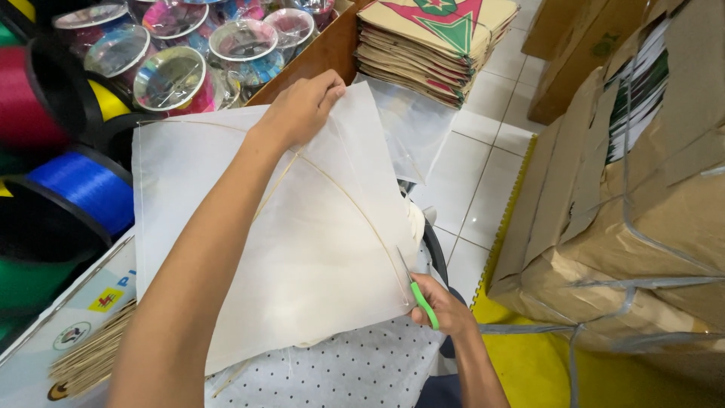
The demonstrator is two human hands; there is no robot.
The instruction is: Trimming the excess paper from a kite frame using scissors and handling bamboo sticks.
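Observation:
A white paper kite with thin bamboo sticks lies across my lap. My left hand pinches its far top corner, the arm stretched over the sheet. My right hand grips green-handled scissors at the kite's right corner, the blades pointing up along the paper's edge. A curved bamboo stick runs from that corner toward my left hand.
Large spools of blue, red and green string stand at left, with clear-lidded reels behind. A stack of printed kites sits on the white tiled floor. Wrapped brown cardboard bundles fill the right. Thin sticks lie lower left.

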